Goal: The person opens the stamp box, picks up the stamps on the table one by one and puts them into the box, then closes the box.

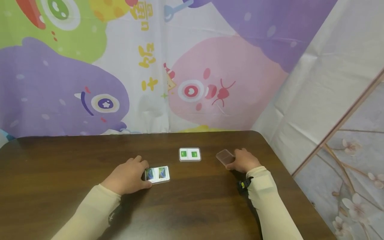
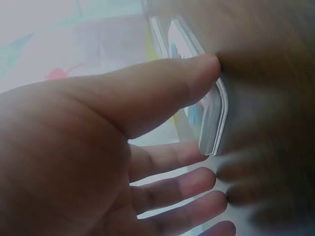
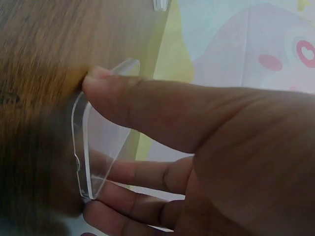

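Note:
On the table [image 1: 192, 206] at left of centre, my left hand [image 1: 127, 175] holds a flat clear case with two blue-green pictures [image 1: 162, 172] by its near end. Its thumb and index finger are at opposite edges in the left wrist view, the other fingers spread beside it. My right hand [image 1: 245, 160] pinches a see-through plastic cover [image 1: 225, 157] between thumb and fingers, low at the tabletop on the right. Nothing shows inside this cover [image 3: 106, 128]. Between the hands, farther back, lies another clear case with two green pictures [image 1: 190, 154], touched by neither hand.
A cartoon-printed cloth [image 1: 144, 110] hangs right behind the table's back edge. At the right, a flower-patterned panel [image 1: 354, 186] stands along the table's side. A black band [image 1: 244, 184] sits on the right wrist.

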The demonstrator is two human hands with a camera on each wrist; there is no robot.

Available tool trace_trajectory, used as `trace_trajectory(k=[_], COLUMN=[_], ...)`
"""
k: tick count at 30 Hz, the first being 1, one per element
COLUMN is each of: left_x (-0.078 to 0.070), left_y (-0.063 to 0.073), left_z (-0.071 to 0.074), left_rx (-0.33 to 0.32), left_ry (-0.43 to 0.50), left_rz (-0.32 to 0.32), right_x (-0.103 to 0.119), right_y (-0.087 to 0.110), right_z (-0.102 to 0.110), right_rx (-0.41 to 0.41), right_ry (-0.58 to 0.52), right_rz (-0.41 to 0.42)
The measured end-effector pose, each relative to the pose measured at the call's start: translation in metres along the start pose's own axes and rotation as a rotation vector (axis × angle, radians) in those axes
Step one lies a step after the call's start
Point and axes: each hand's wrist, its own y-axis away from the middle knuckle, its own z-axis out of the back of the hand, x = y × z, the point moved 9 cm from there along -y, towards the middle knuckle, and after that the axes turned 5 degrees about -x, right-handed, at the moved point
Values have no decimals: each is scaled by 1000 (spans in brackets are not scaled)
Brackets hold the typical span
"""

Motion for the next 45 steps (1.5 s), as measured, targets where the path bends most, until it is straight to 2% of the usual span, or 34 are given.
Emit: trace_trajectory(k=[11, 22, 27, 31, 37, 45], left_x=[-35, -61, -72, -74, -70, -70], left_y=[5, 8, 9, 10, 9, 9], left_z=[-7, -16, -19, -18, -16, -17], left_rx=[21, -18, -32, -26, -2, -8], left_ry=[-30, 3, 8, 22, 41, 32], left_rz=[-53, -120, -150, -157, -130, -136], right_x=[26, 43, 46, 46, 46, 55], right_y=[12, 16, 16, 16, 13, 12], right_z=[-8, -15, -16, -16, -19, -23], right_rx=[149, 158, 158, 161, 162, 145], right_ry=[-18, -30, -30, -29, -66, -93], right_rz=[96, 159, 160, 160, 163, 163])
